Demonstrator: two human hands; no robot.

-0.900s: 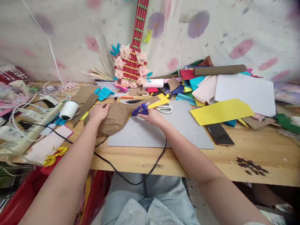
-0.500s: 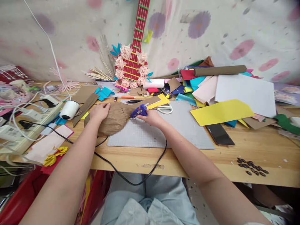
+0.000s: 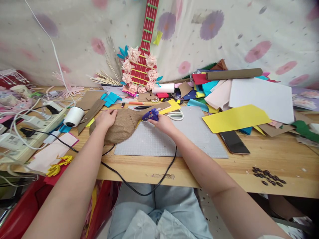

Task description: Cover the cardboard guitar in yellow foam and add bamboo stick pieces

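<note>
My right hand (image 3: 164, 122) grips a blue glue gun (image 3: 151, 115) whose nozzle points left, at the lower edge of the neck of a brown paper-covered, pear-shaped instrument model (image 3: 122, 127). My left hand (image 3: 106, 119) is on the model's rounded body, its fingers curled over the upper side and their tips partly hidden. The model lies partly on the grey cutting mat (image 3: 196, 139), with yellow showing along its underside and at the neck's end. White-handled scissors (image 3: 175, 115) lie just beyond my right hand. A black cord (image 3: 139, 192) loops over the table's front edge.
A red paper guitar with pink flowers (image 3: 139, 71) stands at the back. Right of the mat are yellow card (image 3: 234, 119), a phone (image 3: 234, 142) and several dark oval pieces (image 3: 269, 177). A power strip (image 3: 37, 132) and white thread spool (image 3: 74, 117) are on the left.
The glue gun in my right hand has shifted slightly right and up along the model's lower edge toward the neck. My left hand stays on the body.
</note>
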